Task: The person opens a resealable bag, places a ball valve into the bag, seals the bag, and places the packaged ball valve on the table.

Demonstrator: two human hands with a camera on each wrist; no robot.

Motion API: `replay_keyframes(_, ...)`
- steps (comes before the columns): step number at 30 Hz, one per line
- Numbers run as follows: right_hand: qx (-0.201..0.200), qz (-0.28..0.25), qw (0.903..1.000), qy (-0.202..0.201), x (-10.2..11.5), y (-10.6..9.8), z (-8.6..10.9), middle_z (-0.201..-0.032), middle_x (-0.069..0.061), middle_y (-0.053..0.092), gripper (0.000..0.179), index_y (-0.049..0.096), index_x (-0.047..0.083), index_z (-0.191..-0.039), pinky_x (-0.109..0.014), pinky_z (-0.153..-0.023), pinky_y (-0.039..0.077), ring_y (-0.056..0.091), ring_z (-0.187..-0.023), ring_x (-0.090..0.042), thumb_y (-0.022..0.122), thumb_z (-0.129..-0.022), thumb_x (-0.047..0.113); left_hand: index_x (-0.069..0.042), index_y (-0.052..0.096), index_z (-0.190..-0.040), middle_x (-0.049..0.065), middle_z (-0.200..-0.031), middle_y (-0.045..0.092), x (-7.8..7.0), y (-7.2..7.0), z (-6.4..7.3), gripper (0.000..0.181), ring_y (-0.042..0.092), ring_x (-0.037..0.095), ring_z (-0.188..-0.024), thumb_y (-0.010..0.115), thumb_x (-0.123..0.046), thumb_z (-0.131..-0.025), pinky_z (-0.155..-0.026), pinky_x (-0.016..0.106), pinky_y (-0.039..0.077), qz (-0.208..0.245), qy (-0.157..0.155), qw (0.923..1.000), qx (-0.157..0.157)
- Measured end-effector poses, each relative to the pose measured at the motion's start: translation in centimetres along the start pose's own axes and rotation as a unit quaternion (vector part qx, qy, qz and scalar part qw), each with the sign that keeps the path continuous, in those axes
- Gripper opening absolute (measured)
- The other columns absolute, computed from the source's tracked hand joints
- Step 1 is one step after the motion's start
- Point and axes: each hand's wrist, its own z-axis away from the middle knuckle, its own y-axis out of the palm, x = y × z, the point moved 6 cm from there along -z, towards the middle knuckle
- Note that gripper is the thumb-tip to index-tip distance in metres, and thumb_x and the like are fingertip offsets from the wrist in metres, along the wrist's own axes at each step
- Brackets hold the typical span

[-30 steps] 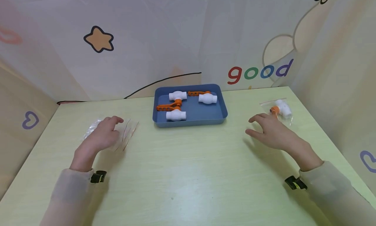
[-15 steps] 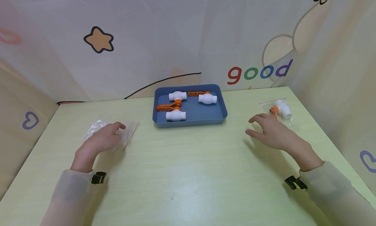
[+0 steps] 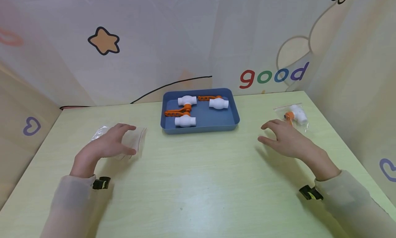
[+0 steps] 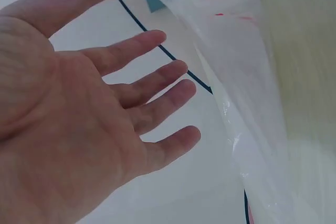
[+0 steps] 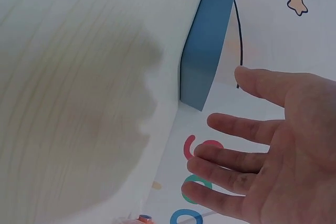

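My left hand (image 3: 112, 143) hovers with spread fingers over a pile of clear zip bags (image 3: 133, 139) on the left of the table. In the left wrist view the bags (image 4: 247, 93) lie apart from the fingertips, and the palm holds nothing. On the right, my right hand (image 3: 289, 140) is raised above the table, its thumb and fingers apart and nothing in its grasp. Just beyond it lies a bagged white ball valve (image 3: 298, 115) with an orange handle. The right wrist view shows the empty right palm (image 5: 294, 161).
A blue tray (image 3: 213, 122) stands at the back middle of the table (image 3: 198, 183). It holds white ball valves with orange handles: one upper left (image 3: 187, 100), one lower left (image 3: 185, 121) and one upper right (image 3: 219, 104). A printed curtain (image 3: 161, 42) borders the table behind.
My left hand has shifted slightly over the bags, and its thumb has spread away from the fingers. The right hand, the tray and the bagged valve have stayed in place.
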Motion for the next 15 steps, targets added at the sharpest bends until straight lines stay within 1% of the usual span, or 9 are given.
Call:
replay_keyframes(2,0.002,-0.001,1.0000,0.002,0.07,0.03,0.02,-0.135,-0.028,0.057,0.045,0.062,-0.006,-0.130,-0.063,-0.105,0.042,0.049,-0.129,-0.047,0.068,-0.100,0.028,0.007,0.037,-0.151,0.035,-0.154,0.027,0.13,0.13,-0.21,0.088,0.029,0.055,-0.139,0.085,-0.019,-0.082,-0.107,0.070,0.031,-0.018,-0.005,0.9998,0.005)
replay_keyframes(7,0.006,-0.001,1.0000,0.005,0.39,0.15,0.05,-0.137,-0.028,0.057,0.046,0.062,-0.004,-0.131,-0.064,-0.104,0.043,0.050,-0.129,-0.047,0.067,-0.101,0.030,0.006,0.036,-0.153,0.034,-0.155,0.029,0.48,0.47,-0.70,0.098,0.029,0.056,-0.140,0.090,-0.021,-0.076,-0.110,0.076,0.016,-0.078,-0.020,0.9966,0.016)
replay_keyframes(8,0.007,0.000,1.0000,0.004,0.46,0.17,0.06,-0.137,-0.027,0.057,0.046,0.062,-0.003,-0.131,-0.064,-0.103,0.043,0.050,-0.129,-0.047,0.067,-0.101,0.031,0.006,0.035,-0.153,0.033,-0.156,0.029,0.50,0.53,-0.74,0.099,0.028,0.056,-0.141,0.090,-0.021,-0.076,-0.110,0.076,0.012,-0.082,-0.021,0.9962,0.020)
replay_keyframes(10,0.008,0.001,1.0000,0.003,0.59,0.20,0.11,-0.137,-0.027,0.057,0.046,0.062,-0.003,-0.131,-0.063,-0.103,0.043,0.050,-0.129,-0.047,0.067,-0.101,0.031,0.005,0.034,-0.154,0.031,-0.156,0.031,0.58,0.69,-0.80,0.100,0.029,0.054,-0.142,0.091,-0.021,-0.076,-0.111,0.076,0.010,-0.083,-0.025,0.9958,0.027)
replay_keyframes(15,0.010,0.002,0.9999,0.002,0.88,0.20,0.21,-0.138,-0.027,0.056,0.047,0.062,-0.002,-0.132,-0.063,-0.103,0.044,0.050,-0.129,-0.047,0.067,-0.101,0.033,0.005,0.034,-0.154,0.031,-0.152,0.036,0.57,0.77,-0.90,0.099,0.034,0.052,-0.139,0.090,-0.022,-0.077,-0.110,0.076,0.010,-0.090,-0.029,0.9952,0.023)
